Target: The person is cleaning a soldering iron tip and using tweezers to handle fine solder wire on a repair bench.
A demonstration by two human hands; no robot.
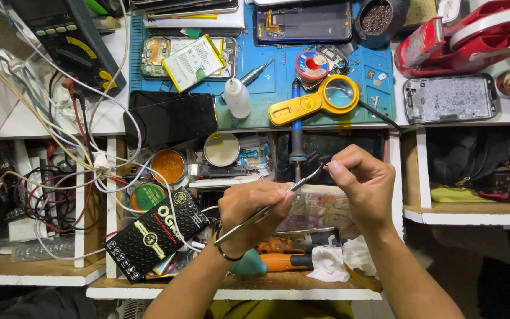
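**Now: tweezers pinched between both hands at centre frame**

Right at the centre of the frame I see a pair of metal tweezers point(264, 211), lying on a slant from lower left to upper right. My left hand point(252, 214) is curled closed around their shaft, a dark band at its wrist. My right hand point(366, 186) is narrowed to a pinch, thumb and forefinger meeting at the tweezers' upper tip; whether anything small sits in that pinch I cannot tell.

Just above the tip, a blue-handled soldering iron point(296, 139) hangs down over the edge of the blue work mat point(278, 82) in the upper middle. On that mat lie a yellow magnifying glass point(320, 100), a small white squeeze bottle point(238, 98), a reel of solder point(311, 64) and an opened phone with a battery point(191, 59) resting on it. A dark phone point(171, 120) overhangs the mat's lower left corner.

Below my hands sit an orange-handled tool point(287, 261) and a crumpled white cloth point(340, 260). A black patterned box point(154, 233) leans at lower left among tangled cables point(48, 195). A bare phone frame point(450, 98) lies at upper right.
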